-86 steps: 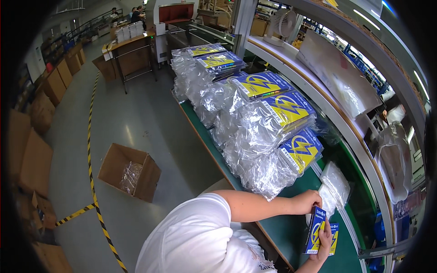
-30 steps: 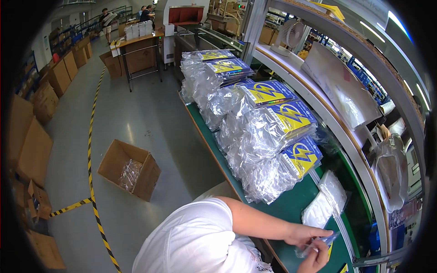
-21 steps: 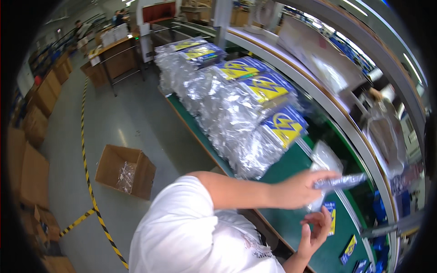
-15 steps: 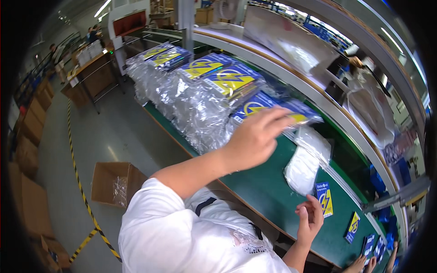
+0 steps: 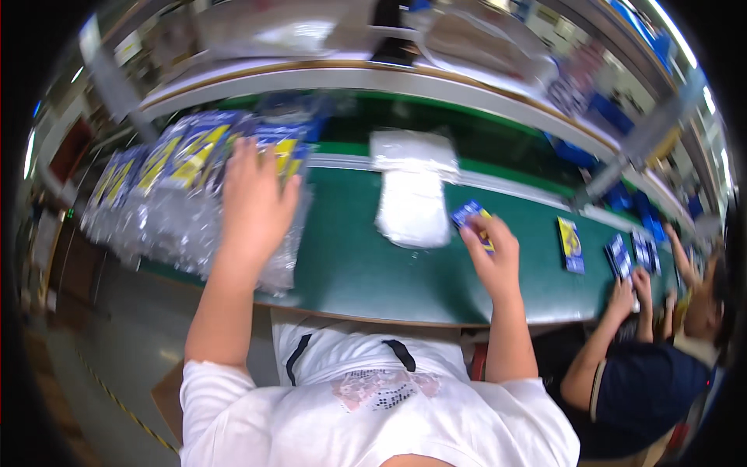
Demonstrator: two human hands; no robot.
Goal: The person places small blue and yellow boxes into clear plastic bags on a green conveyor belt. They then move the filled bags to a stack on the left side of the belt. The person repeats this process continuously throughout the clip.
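Note:
Stacks of blue and yellow boxes (image 5: 194, 152) in clear plastic wrap (image 5: 175, 226) fill the left of the green table. Over their right end is my left hand (image 5: 257, 198), fingers spread; whether it touches the wrapped box (image 5: 289, 140) beneath cannot be told. My right hand (image 5: 498, 253) has its thumb and fingers closed about a small blue and yellow box (image 5: 470, 210) on the table. This box is partly covered by the hand. Between my hands lies a pile of white, clear-edged plastic bags (image 5: 412, 206).
Another blue and yellow box (image 5: 570, 244) lies farther right. Beyond it, a co-worker (image 5: 654, 389) handles dark blue boxes (image 5: 619, 257). A shelf (image 5: 311, 82) with a metal edge runs along the back, above the green table (image 5: 350, 272). A metal post (image 5: 603, 183) stands back right.
The view has swung to the right. My left hand has set down the wrapped box it carried onto the stacks and its fingers are spread. My right hand has reached the small box.

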